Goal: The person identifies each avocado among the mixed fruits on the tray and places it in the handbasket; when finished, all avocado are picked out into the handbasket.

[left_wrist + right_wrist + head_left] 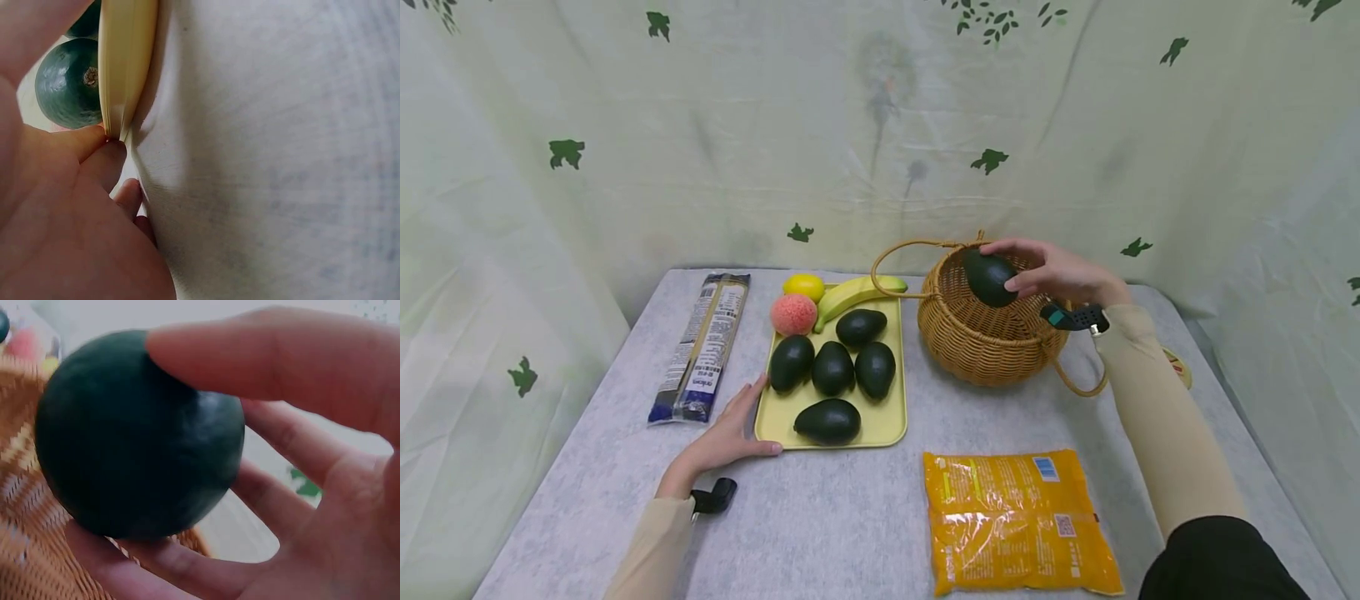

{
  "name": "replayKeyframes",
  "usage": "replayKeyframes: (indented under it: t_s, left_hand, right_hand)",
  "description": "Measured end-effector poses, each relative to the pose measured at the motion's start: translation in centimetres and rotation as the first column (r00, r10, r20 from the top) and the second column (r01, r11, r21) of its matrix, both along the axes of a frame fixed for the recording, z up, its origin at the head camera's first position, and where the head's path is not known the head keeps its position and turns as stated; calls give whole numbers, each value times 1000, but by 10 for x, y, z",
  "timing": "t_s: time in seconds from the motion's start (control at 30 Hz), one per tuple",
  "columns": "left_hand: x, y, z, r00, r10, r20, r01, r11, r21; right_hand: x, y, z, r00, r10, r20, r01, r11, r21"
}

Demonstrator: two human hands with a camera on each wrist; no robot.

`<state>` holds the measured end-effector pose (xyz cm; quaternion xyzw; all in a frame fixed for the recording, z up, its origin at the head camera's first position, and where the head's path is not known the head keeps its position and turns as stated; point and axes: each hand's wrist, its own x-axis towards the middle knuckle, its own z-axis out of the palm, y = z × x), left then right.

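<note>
Over the mouth of the wicker basket [992,354], my right hand [1052,271] grips a dark green avocado [988,277] between thumb and fingers. The right wrist view shows the avocado [137,437] close up, fingers wrapped around its far side. My left hand [730,437] touches the near left corner of the yellow tray [887,429], fingers along its left side and thumb at its front edge. Several avocados [832,368] lie on the tray, with a banana [853,296], a lemon [803,287] and a pink round fruit [793,314] at its back.
To the tray's left lies a long printed packet [703,350]. An orange plastic bag [1018,521] lies at the front right. The basket's handle [887,246] hangs out over the banana. A small yellow item [1180,368] is partly hidden behind the right sleeve. Patterned curtain [775,142] encloses the table.
</note>
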<state>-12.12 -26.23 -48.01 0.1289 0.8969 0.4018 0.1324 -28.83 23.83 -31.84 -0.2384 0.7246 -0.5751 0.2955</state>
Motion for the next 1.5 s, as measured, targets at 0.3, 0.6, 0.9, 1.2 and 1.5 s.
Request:
replayKeyframes:
  t_s: [0.3,0.6,0.9,1.2,1.5]
  left_hand:
    - [0,-1,-1,1000,1,1,-1,1000,-5]
    - [-1,-2,-2,1000,-3,-4,3,1000,-4]
    - [-1,-2,-3,1000,-9,-6,9,1000,8]
    - [-1,-2,-3,1000,-3,7,3,1000,4]
    - [0,-1,-3,1000,4,6,-4,1000,7]
  right_hand:
    - [-21,-2,-10,998,-57,29,51,982,182]
    - [-34,-11,-20,997,-73,39,60,962,266]
    - [-33,-13,-23,993,-116,28,106,965,240]
    - [-17,-2,-19,995,-101,-10,101,992,74]
    - [3,2,-15,998,-61,-6,61,998,-24]
